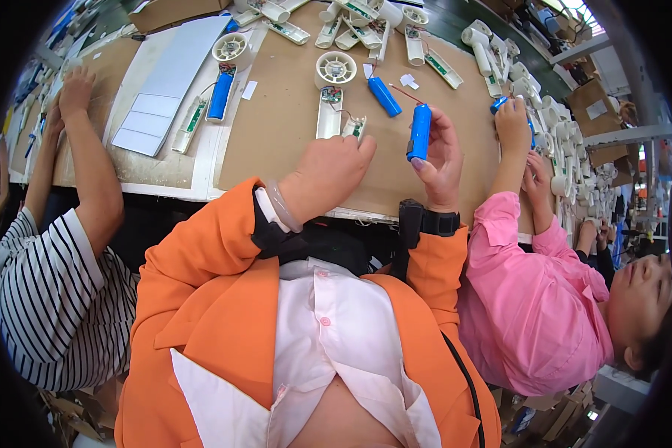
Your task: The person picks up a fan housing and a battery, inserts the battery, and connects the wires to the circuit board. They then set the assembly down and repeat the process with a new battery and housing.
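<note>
My right hand (pixel 442 160) is closed around a blue cylindrical battery (pixel 420 133), held upright above the board, with a thin red wire at its top. My left hand (pixel 330 175) has its fingers curled in at the lower end of an opened handheld fan. Its fingertips press on a white handle shell (pixel 357 125) holding a green circuit strip; the palm hides part of it. The fan's round white head (pixel 336 69) lies beyond, with a small circuit board (pixel 331 95) at its neck. Another blue battery (pixel 384 97) lies between my hands and the far parts.
Brown cardboard (pixel 284 82) covers the table. To the left lie another opened fan (pixel 231 48) with a blue battery (pixel 219 95) and white sheets (pixel 164 89). White shells (pixel 358 33) pile up at the back. Co-workers' hands (pixel 514 127) work close on my right, others (pixel 75 93) on my left.
</note>
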`<state>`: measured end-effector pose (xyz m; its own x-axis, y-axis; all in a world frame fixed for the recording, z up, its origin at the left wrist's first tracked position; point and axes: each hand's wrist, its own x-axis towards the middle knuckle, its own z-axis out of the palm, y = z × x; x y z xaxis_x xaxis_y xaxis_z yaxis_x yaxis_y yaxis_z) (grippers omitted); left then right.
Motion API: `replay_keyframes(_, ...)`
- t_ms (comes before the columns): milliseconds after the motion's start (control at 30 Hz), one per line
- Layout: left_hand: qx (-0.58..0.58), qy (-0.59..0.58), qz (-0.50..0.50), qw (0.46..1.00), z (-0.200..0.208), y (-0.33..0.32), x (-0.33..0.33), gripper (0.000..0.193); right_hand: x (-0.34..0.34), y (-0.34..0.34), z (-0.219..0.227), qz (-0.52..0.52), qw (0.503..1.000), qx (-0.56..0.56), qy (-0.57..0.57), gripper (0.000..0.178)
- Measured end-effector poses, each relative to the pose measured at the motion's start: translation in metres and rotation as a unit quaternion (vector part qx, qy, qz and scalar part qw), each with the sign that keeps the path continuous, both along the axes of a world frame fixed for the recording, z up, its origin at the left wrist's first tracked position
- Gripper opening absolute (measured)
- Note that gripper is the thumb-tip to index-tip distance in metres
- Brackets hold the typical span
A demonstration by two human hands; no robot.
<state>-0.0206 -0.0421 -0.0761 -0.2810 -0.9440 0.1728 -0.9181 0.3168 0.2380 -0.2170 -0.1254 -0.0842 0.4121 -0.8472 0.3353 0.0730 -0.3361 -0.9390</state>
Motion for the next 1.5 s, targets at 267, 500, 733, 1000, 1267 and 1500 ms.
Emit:
replay_keyframes(267, 0.049, 0.518, -0.003, 0.854, 0.021, 0.010, 0.058, 0.038, -0.003, 0.002, -0.002, -0.001, 1.000, 0.003, -0.015, 0.083)
replay_keyframes(500, 0.143, 0.464, 0.141, 0.863, -0.010, 0.021, 0.117, 0.044, -0.002, 0.002, -0.004, 0.007, 1.000, -0.015, 0.000, 0.081)
replay_keyframes(733, -0.189, 0.066, 0.100, 0.975, 0.010, 0.008, 0.104, 0.045, -0.001, 0.002, 0.005, 0.020, 1.000, -0.005, -0.004, 0.079)
replay_keyframes(1000, -0.080, 0.029, 0.063, 0.994, -0.013, -0.012, 0.093, 0.043, 0.233, -0.024, 0.125, 0.247, 0.872, -0.205, 0.369, 0.041)
replay_keyframes(1267, -0.007, 0.258, 0.057, 0.964, -0.039, -0.051, 0.117, 0.039, 0.234, 0.036, 0.067, 0.388, 0.818, -0.244, 0.347, 0.052)
replay_keyframes(1500, 0.149, 0.516, 0.124, 0.834, -0.141, -0.044, 0.144, 0.036, -0.007, -0.027, -0.045, -0.004, 0.997, 0.073, -0.030, 0.068)
